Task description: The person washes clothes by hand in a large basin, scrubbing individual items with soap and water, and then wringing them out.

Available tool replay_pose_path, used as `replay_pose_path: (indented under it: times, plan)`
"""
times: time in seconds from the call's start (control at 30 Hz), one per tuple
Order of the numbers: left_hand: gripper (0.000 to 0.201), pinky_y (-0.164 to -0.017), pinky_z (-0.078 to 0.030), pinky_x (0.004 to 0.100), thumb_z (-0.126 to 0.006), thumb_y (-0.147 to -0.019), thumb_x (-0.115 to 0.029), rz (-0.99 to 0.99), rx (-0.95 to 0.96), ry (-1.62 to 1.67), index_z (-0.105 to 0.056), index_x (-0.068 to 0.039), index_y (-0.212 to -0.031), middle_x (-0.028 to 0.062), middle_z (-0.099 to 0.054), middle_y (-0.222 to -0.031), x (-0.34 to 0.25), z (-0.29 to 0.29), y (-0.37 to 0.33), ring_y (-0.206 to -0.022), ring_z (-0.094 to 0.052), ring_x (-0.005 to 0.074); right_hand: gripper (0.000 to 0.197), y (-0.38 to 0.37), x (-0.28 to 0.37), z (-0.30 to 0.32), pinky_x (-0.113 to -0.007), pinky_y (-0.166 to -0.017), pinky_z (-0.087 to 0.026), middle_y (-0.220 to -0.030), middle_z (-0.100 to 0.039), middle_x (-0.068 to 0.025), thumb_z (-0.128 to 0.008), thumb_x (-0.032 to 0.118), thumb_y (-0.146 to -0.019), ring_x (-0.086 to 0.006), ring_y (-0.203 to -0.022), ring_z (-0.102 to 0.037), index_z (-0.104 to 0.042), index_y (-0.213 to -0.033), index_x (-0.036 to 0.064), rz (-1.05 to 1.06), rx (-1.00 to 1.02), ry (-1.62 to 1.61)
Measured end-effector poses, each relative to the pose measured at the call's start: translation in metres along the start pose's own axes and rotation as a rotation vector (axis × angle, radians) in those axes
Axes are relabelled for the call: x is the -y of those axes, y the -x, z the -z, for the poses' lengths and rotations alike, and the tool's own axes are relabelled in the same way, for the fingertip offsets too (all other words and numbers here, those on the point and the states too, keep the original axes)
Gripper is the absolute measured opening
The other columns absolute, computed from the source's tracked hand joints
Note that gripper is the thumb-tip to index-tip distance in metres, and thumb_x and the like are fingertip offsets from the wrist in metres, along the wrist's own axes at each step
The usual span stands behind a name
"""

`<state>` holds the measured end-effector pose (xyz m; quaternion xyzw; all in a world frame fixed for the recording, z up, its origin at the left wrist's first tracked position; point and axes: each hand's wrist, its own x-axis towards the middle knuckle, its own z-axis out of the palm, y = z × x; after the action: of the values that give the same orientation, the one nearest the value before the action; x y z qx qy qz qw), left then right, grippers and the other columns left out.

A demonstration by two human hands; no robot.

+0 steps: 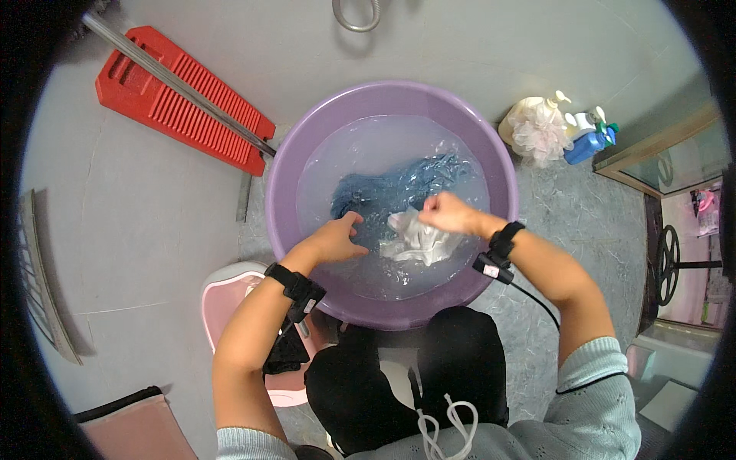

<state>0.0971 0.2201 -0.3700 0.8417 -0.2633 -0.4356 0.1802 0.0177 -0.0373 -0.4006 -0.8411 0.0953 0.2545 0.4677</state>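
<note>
A large round purple tub (391, 92) in front of my knees holds cloudy water. Dark blue cloth (399, 184) floats across its middle, partly under the surface. Closer to me in the tub lies a wet white cloth (420, 244), bunched up, part of it above the water. The fingers of my right hand (451, 214) are pinched on the upper edge of this white cloth. My left hand (333, 240) hovers over the tub's left side with thumb and fingers spread, beside the blue cloth and holding nothing.
A red washboard (184, 100) leans at the far left behind a metal pole (172, 80). Left of my legs stands a pink basin (215, 307) with black cloth (287, 350). Pump bottles (586, 138) and a mesh bath sponge (537, 130) sit at the right wall.
</note>
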Motion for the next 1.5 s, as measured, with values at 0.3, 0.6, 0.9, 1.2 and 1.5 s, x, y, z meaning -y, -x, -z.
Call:
replay_pose_path:
  times: [0.3,0.6,0.9,1.2,1.5]
  plan:
    - [0.133,-0.107,-0.022,0.0390,-0.084,-0.048,-0.045,-0.302,-0.192,0.155,0.000,0.007,-0.138,0.0294,-0.020,-0.140,-0.043,-0.009,-0.016,-0.132,-0.023,0.0342,0.009,0.092,0.141,0.086,-0.027,-0.066,-0.046,-0.076,-0.054,-0.0004,-0.048,0.012,-0.078,-0.0109,-0.069,-0.053,-0.054,-0.076,0.0062,0.251,-0.054,-0.768]
    - [0.027,-0.061,-0.050,0.0282,-0.067,-0.074,-0.004,-0.411,-0.180,1.068,-0.059,0.001,-0.100,0.0067,-0.062,-0.080,-0.109,0.021,-0.025,-0.069,-0.061,0.0159,0.010,0.125,0.191,0.123,-0.032,-0.068,-0.047,-0.070,-0.053,-0.0035,-0.046,0.012,-0.077,-0.0171,-0.068,-0.054,-0.052,-0.073,0.0053,0.597,-0.190,-1.118]
    - [0.046,-0.067,-0.051,0.0307,-0.062,-0.067,-0.003,-0.378,-0.292,0.962,-0.041,0.004,-0.108,0.0158,-0.057,-0.094,-0.078,0.069,-0.048,-0.081,-0.060,0.0214,0.047,0.062,0.031,0.091,-0.056,-0.083,-0.045,-0.122,-0.043,-0.0219,-0.044,0.026,-0.079,-0.0382,-0.114,-0.043,-0.039,-0.120,0.0040,-0.108,-0.392,-0.995]
    - [0.038,-0.078,-0.042,0.0452,-0.064,-0.064,-0.007,-0.507,-0.676,-0.126,-0.052,-0.005,-0.100,0.0187,-0.049,-0.103,-0.113,0.019,-0.032,-0.094,-0.049,0.0395,0.077,0.026,0.069,0.009,-0.055,-0.095,-0.037,-0.138,-0.022,-0.0241,-0.036,0.059,-0.087,-0.0389,-0.125,-0.031,-0.012,-0.139,0.0079,-0.070,0.179,-1.676]
    - [0.048,-0.088,-0.043,0.0389,-0.062,-0.064,-0.001,-0.621,-0.382,0.724,-0.044,-0.002,-0.108,0.0168,-0.048,-0.111,-0.111,0.022,-0.015,-0.113,-0.047,0.0293,0.033,0.018,0.068,-0.004,-0.039,-0.074,-0.050,-0.097,-0.059,-0.0117,-0.044,0.031,-0.089,-0.0259,-0.083,-0.058,-0.050,-0.106,0.0037,-0.009,-0.102,-1.751]
